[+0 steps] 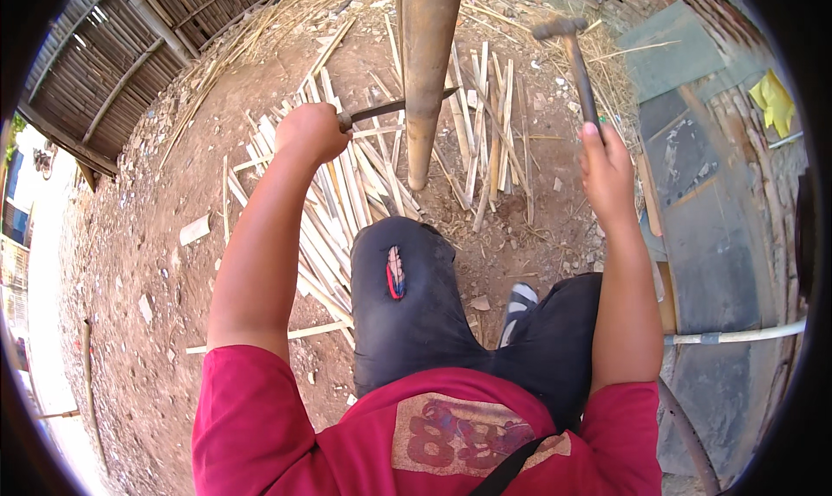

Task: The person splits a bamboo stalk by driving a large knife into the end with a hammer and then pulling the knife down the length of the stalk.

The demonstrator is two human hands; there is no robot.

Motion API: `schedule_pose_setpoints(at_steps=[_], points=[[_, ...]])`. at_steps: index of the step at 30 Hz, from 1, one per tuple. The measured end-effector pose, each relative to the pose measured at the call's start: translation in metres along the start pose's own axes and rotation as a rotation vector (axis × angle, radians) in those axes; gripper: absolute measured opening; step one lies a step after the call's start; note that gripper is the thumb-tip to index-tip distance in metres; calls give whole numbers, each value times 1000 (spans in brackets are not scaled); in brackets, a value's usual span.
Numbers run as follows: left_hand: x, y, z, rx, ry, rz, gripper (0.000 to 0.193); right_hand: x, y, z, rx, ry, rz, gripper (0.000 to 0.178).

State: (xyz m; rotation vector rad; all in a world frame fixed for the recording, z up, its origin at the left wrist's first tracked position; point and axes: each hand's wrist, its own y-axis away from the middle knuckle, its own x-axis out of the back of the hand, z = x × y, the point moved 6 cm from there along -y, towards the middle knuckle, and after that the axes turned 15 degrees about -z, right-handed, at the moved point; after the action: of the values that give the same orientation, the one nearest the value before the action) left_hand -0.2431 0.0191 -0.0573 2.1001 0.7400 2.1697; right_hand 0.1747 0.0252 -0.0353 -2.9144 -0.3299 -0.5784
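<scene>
Pole [431, 54], brown and rounded, is located ahead of the person, between the two hands. Left hand [312, 134] is clenched on the handle of a knife [377, 111]; the blade projects on both sides of the pole, its middle section hidden. Right hand [607, 174] grasps a hammer [580, 67] by its handle, head uppermost, apart from the pole. Pale strips [322, 236] lie on the ground [130, 245].

Pale strips [347, 210] on brown dirt [130, 245].
</scene>
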Motion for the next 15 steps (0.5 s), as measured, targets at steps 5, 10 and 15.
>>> schedule_pose_setpoints(at_steps=[5, 10, 15], points=[[-2, 2, 2, 26, 54, -19, 34, -58, -39, 13, 88, 356, -17, 38], [-3, -4, -3, 116, 80, -5, 33, -88, -54, 65, -60, 420, -200, 36], [-2, -11, -12, 105, 42, 46, 34, -59, -62, 34, 173, 191, 2, 36]])
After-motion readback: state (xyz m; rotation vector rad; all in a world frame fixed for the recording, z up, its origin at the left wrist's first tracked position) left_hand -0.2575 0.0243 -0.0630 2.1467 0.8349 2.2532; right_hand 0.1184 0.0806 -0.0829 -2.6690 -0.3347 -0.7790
